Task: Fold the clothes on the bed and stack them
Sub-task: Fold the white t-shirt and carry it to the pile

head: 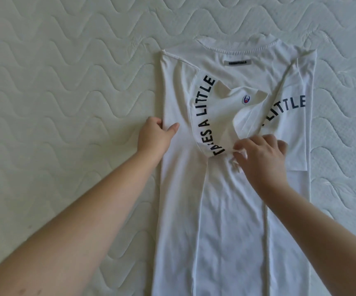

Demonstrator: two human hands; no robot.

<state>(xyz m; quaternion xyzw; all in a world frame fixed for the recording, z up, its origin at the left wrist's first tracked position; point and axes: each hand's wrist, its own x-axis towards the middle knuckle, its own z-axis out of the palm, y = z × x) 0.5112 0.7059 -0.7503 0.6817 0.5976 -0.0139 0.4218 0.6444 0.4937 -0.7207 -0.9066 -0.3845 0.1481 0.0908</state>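
**A:** ok so going left to right, what's your left hand (154, 135) doing?

**B:** It's at the left edge of the white t-shirt (215, 210), about halfway up. Your thumb lies on top of the cloth and the other fingers (156, 122) curl in at the fold, so you're pinching that edge. The bed (66, 82), quilted with wavy stitching, is right beside your knuckles.

**A:** And the shirt itself?

**B:** Lying flat on the bed, collar (238, 47) at the far end, hem running toward you and out of view. Both sides are folded in toward the middle, so it's a long narrow strip. The left flap shows curved black lettering, and there's a small round logo patch (245, 99) on the loose sleeve (232, 107) in the middle.

**A:** Right hand (260, 159)?

**B:** It's on the middle of the shirt, just below that sleeve. Your fingertips (240, 149) bunch together on a scrunched bit of fabric, pinching it. The right flap, with more lettering, is just past your knuckles.
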